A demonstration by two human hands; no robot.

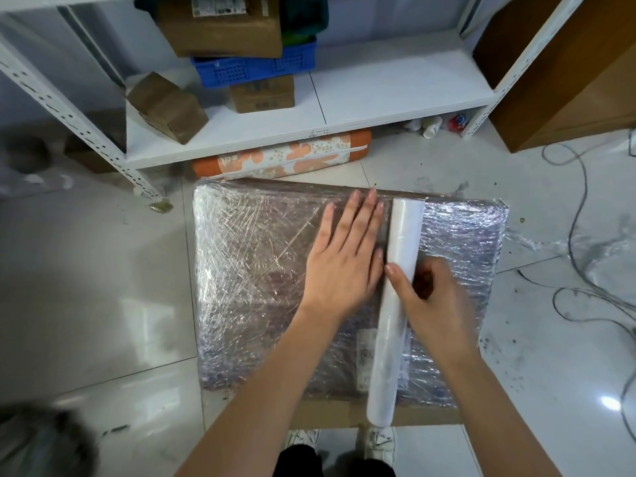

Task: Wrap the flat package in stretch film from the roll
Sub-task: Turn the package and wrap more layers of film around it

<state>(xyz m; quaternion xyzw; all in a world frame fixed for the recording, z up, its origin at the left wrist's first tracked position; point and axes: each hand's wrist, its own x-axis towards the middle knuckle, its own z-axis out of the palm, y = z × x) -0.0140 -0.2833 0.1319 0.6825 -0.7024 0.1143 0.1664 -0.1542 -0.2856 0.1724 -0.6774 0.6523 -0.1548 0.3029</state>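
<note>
On the floor (103, 270) before the shelf (378, 105) lies the package (247, 256), already filmed over, with the left hand (344, 259) pressed flat on it, fingers straight, just beside the roll (395, 304) lying across it, which the right hand (433, 297) grips mid-length.

The white shelf (309, 108) bears a handwritten mark on its front edge, seemingly "4-4"; box labels are too blurred to read.
</note>
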